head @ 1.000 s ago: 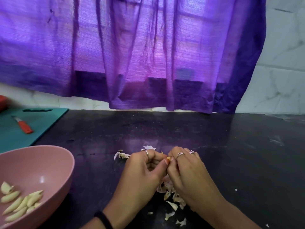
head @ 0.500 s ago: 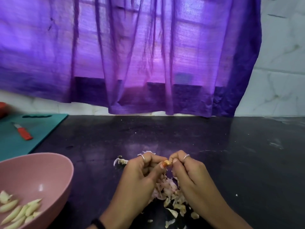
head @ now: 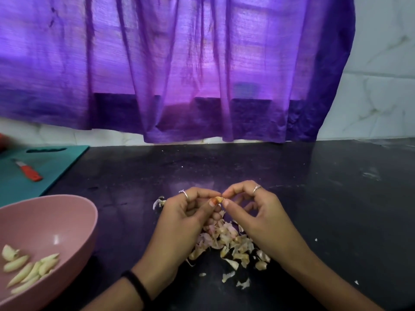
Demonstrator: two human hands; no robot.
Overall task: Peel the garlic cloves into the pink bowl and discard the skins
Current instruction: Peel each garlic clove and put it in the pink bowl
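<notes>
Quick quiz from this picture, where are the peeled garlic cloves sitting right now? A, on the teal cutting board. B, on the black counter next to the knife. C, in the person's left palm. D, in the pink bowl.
D: the pale peeled cloves lie inside the pink bowl at lower left, while the cutting board holds only the knife.

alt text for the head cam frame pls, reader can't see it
Two bare hands, left hand and right hand, pinch one garlic clove above a pile of skins on a black counter. A pink bowl of peeled cloves sits left, by a teal cutting board.
</notes>
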